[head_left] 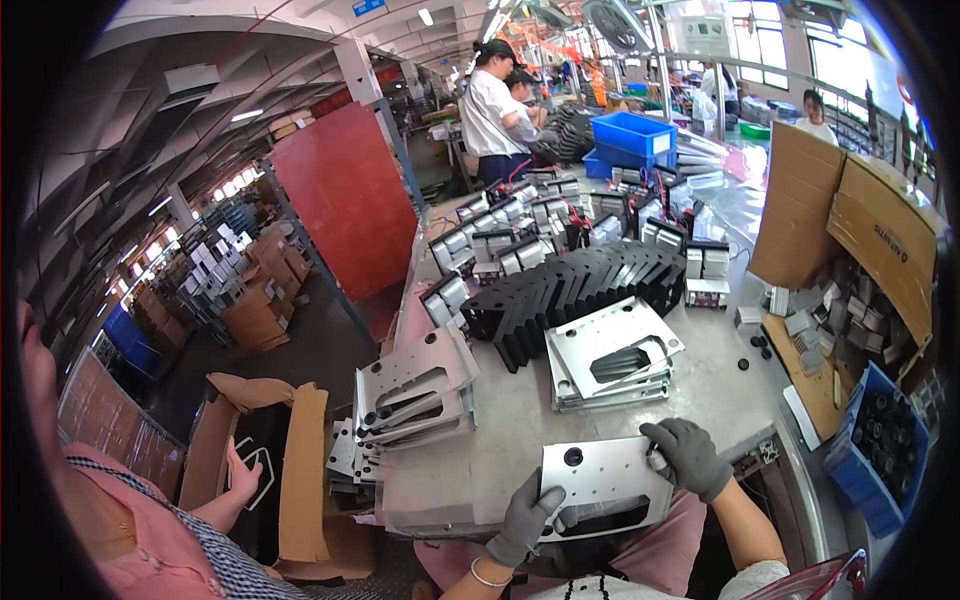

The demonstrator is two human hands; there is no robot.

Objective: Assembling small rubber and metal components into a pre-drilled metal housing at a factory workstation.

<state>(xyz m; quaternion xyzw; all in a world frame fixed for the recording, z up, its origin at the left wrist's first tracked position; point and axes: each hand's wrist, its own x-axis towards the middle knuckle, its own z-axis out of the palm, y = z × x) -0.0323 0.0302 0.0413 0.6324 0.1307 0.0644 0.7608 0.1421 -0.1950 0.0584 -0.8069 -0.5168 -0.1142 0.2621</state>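
A silver metal plate (607,462) with a large cutout, small holes and a round black rubber grommet (573,457) near one corner is tilted up at the table's near edge. My left hand (523,522), in a grey glove, grips its lower left edge, thumb on the front face. My right hand (690,458), also gloved, curls its fingers over the upper right corner. Whatever lies beneath those fingers is mostly hidden. Just beyond is a stack of similar plates (612,345), with another stack (415,385) to the left.
Black angled brackets (575,295) stand in a row behind the plates, with silver assemblies (540,220) farther back. Loose black grommets (743,365) lie at right, near a blue bin (880,450) of black parts and a cardboard box (885,235). A co-worker's hand (243,475) reaches by an open carton (305,470).
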